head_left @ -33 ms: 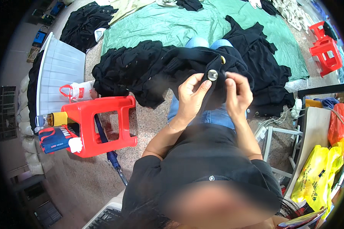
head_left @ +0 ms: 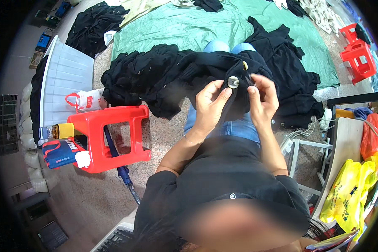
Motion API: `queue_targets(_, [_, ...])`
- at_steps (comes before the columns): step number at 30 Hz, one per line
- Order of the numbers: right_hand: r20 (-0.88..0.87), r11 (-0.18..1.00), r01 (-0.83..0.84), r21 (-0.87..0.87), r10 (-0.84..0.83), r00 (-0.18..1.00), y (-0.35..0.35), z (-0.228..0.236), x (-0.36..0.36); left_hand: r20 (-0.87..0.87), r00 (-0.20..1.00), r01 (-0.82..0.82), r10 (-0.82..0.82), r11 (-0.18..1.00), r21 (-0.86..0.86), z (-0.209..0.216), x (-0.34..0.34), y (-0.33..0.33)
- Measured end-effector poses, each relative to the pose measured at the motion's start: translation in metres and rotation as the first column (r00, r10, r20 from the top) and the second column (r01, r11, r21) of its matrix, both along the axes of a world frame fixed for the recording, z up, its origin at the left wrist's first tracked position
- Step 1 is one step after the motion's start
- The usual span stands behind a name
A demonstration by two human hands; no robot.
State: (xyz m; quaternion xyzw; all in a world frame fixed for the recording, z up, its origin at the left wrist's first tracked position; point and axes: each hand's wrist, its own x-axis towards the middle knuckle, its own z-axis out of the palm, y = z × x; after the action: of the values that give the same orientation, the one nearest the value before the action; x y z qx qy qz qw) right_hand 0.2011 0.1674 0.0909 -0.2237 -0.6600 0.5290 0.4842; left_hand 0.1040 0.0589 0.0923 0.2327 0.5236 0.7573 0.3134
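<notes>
Left fingers (head_left: 224, 95) pinch the black garment (head_left: 212, 64); right fingers (head_left: 264, 84) nearly close.

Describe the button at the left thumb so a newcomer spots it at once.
Start at the wide green sheet, then come down to the black garment over the person's blue jeans. On it, right at the thumb tip of the left hand, sits a pale round button. It faces the camera nearly full on, whereas the yellowish button above it shows as a narrower oval.
</notes>
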Motion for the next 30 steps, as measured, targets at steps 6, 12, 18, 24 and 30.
queue_targets(6, [0.191,0.834,-0.337,0.437,0.28,0.941,0.035,0.015,0.0,0.009,0.996,0.087,-0.087,0.996,-0.002,0.011,-0.008,-0.007])
queue_targets(12, [0.18,0.865,-0.344,0.366,0.296,0.938,0.034,0.004,-0.011,-0.103,0.976,0.18,-0.192,0.977,-0.119,0.001,-0.02,-0.011])
queue_targets(18, [0.182,0.913,-0.346,0.218,0.31,0.933,0.025,-0.012,-0.015,-0.257,0.966,0.022,-0.028,0.999,-0.026,0.004,-0.016,-0.005])
queue_targets(24, [0.109,0.915,-0.395,0.081,0.386,0.916,0.024,-0.015,-0.016,-0.39,0.916,0.022,-0.092,0.983,-0.181,-0.005,-0.024,-0.011])
queue_targets(30, [-0.029,0.93,-0.344,-0.134,0.343,0.939,0.019,-0.021,-0.007,-0.377,0.926,-0.084,0.034,0.99,-0.117,-0.014,-0.013,-0.005])
